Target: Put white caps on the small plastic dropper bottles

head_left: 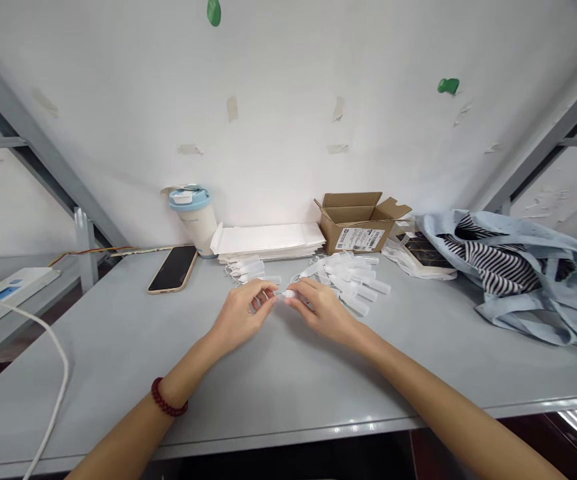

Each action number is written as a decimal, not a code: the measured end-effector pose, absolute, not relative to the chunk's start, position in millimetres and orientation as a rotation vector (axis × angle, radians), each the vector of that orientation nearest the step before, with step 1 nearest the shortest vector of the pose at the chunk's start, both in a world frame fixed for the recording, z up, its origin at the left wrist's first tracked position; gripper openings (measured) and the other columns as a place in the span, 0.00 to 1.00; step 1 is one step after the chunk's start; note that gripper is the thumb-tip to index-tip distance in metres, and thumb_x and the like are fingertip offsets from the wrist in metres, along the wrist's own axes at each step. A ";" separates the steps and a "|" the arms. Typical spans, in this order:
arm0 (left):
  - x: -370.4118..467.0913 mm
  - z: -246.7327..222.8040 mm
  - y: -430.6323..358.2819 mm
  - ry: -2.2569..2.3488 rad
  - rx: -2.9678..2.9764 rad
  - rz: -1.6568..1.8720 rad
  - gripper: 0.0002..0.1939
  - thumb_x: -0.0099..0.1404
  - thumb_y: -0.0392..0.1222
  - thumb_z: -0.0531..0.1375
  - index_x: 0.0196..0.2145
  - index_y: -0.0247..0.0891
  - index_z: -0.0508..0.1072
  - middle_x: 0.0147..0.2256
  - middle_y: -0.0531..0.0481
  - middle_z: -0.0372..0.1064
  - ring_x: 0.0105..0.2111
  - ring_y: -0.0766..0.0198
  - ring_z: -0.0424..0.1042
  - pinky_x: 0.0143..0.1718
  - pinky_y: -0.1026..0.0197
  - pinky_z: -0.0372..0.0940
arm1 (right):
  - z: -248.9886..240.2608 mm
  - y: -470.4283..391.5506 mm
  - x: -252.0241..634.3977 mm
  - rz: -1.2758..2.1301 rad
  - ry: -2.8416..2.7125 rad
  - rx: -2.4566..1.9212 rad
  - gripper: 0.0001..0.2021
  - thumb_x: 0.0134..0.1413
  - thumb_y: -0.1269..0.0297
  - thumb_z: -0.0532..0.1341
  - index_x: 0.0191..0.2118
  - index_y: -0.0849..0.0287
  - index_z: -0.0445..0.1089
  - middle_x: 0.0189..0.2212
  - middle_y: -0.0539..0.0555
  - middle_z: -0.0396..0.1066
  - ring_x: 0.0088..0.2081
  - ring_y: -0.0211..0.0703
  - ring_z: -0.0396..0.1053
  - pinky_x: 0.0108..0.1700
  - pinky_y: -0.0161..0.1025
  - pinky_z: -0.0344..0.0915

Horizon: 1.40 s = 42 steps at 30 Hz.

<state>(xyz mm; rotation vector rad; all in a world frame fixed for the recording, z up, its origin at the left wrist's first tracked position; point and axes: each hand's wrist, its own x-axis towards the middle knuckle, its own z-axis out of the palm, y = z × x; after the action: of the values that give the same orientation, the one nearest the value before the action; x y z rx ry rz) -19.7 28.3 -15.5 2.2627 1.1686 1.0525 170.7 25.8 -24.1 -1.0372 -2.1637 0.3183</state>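
Note:
Close together above the middle of the table, my left hand (248, 308) and my right hand (318, 308) are both in a pinch. Between my right thumb and fingers is a small white plastic tube (289, 294). My left fingertips close on a thin, pale piece beside it, too small to make out. Behind my right hand lies a loose pile of translucent white tubes (353, 277), some with thin loops. A smaller group of similar tubes (249, 268) lies behind my left hand.
Along the wall stand a lidded cup (198, 223), a stack of white sheets (268, 240) and an open cardboard box (361, 230). A phone (173, 269) lies at left, a blue fabric bag (513, 260) at right. A white cable (63, 360) crosses the left edge.

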 end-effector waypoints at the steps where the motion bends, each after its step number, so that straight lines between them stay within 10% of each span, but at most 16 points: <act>1: -20.7 -14.6 28.8 1.181 2.253 1.062 0.07 0.61 0.38 0.56 0.38 0.37 0.71 0.31 0.51 0.72 0.28 0.67 0.69 0.25 0.67 0.61 | -24.3 26.2 170.9 0.311 -2.163 -1.041 0.07 0.59 0.65 0.55 0.39 0.62 0.67 0.29 0.54 0.66 0.30 0.39 0.63 0.32 0.36 0.59; 42: -20.0 -26.4 30.1 1.123 2.429 0.874 0.07 0.64 0.37 0.53 0.39 0.38 0.68 0.35 0.48 0.69 0.36 0.61 0.68 0.32 0.62 0.63 | -35.8 27.7 171.5 0.224 -2.300 -0.913 0.06 0.60 0.71 0.52 0.41 0.61 0.64 0.32 0.56 0.65 0.33 0.42 0.63 0.34 0.38 0.62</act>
<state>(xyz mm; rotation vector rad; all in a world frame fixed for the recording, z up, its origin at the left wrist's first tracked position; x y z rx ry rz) -20.0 30.1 -26.4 2.4294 1.1228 0.8737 171.5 27.7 -35.8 -0.9134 -2.2997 0.2239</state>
